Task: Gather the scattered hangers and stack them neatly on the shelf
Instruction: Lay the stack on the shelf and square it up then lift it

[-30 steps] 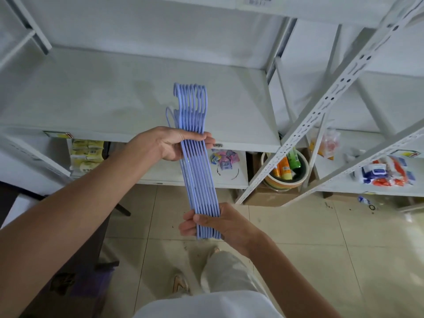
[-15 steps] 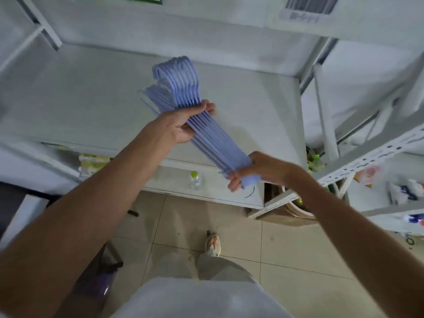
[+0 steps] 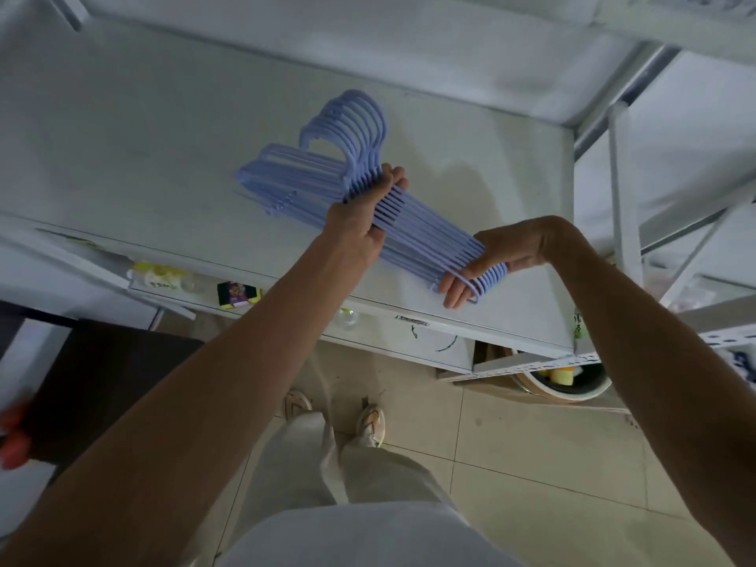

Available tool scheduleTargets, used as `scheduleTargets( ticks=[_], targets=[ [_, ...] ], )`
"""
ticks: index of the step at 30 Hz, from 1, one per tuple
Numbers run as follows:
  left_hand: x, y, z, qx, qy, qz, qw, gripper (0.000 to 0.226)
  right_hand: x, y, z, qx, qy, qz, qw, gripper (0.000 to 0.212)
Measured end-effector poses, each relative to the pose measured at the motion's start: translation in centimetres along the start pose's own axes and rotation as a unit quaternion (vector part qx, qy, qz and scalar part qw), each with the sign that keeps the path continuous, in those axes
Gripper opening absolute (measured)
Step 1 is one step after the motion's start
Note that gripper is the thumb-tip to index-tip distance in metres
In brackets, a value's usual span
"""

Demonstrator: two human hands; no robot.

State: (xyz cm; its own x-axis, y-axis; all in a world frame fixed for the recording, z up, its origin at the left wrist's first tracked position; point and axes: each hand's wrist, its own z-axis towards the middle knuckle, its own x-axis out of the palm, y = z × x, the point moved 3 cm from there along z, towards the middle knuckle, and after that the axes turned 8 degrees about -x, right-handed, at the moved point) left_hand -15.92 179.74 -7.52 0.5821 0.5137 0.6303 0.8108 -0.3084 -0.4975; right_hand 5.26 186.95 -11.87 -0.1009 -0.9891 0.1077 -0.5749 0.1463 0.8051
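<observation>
A bundle of several light-blue plastic hangers (image 3: pixel 425 231) is held over the white shelf (image 3: pixel 143 128), tilted down to the right, hooks pointing up and back. My left hand (image 3: pixel 360 223) grips the bundle just below the hooks. At the lower right end, near the shelf's front edge, my right hand (image 3: pixel 495 255) holds the hangers' arms with its fingers wrapped under them. I cannot tell whether the left end of the bundle touches the shelf surface.
A white upright post (image 3: pixel 624 190) stands right of the shelf, with another shelf bay behind it. Below are a lower shelf (image 3: pixel 392 337) with small packets, a round tub (image 3: pixel 568 386) on the tiled floor, and a dark table (image 3: pixel 102 382) at lower left.
The hanger bundle has swung from upright in front of the shelf to lying tilted over the shelf surface. Both hands moved forward and up with it, and I stepped closer.
</observation>
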Motion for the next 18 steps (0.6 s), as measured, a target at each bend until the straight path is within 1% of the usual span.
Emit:
scheduleTargets(
  ticks=[1,2,3,4,6,10,11,13,15,16,17,18],
  targets=[
    [0.1,0.2,0.0,0.001,0.004,-0.003,1.0,0.019,-0.1,0.5,0.3,-0.012,0.007,0.011,1.0,0.068],
    [0.2,0.3,0.0,-0.001,0.006,-0.002,1.0,0.018,-0.1,1.3,0.7,-0.03,0.012,0.035,0.999,0.073],
    [0.2,0.4,0.1,-0.006,0.004,0.001,1.0,0.017,0.1,2.2,1.5,-0.055,0.013,0.058,0.997,0.07],
    [0.3,0.4,0.1,-0.013,0.002,0.003,1.0,0.016,0.2,3.2,2.3,-0.08,0.01,0.07,0.994,0.062],
    [0.3,0.5,0.1,-0.024,-0.002,-0.005,1.0,0.013,0.5,4.9,4.3,-0.106,0.002,0.065,0.992,0.05],
    [0.0,0.4,0.2,-0.034,0.015,-0.013,0.999,0.012,0.5,5.8,6.3,-0.054,-0.03,0.027,0.998,0.022],
    [-0.1,0.2,0.2,-0.036,0.022,-0.005,0.999,0.011,0.3,5.6,6.3,-0.05,-0.038,0.024,0.998,0.02],
    [-0.5,-0.4,-0.3,-0.052,0.058,0.048,0.996,0.01,-0.1,5.3,6.2,-0.049,-0.047,0.03,0.997,0.02],
    [-2.2,-1.0,-1.4,-0.078,0.095,0.15,0.981,0.007,-0.4,5.2,6.2,-0.046,-0.043,0.037,0.997,0.02],
    [-3.9,-1.6,-2.1,-0.089,0.102,0.215,0.967,0.009,-0.5,5.1,6.1,-0.042,-0.036,0.04,0.998,0.02],
    [-5.8,-2.5,-3.0,-0.09,0.103,0.283,0.949,0.021,-0.6,5.1,6.0,-0.036,-0.028,0.04,0.998,0.02],
    [-7.8,-4.0,-3.8,-0.07,0.101,0.358,0.926,0.036,-0.7,5.1,5.8,-0.03,-0.021,0.039,0.999,0.021]
  ],
)
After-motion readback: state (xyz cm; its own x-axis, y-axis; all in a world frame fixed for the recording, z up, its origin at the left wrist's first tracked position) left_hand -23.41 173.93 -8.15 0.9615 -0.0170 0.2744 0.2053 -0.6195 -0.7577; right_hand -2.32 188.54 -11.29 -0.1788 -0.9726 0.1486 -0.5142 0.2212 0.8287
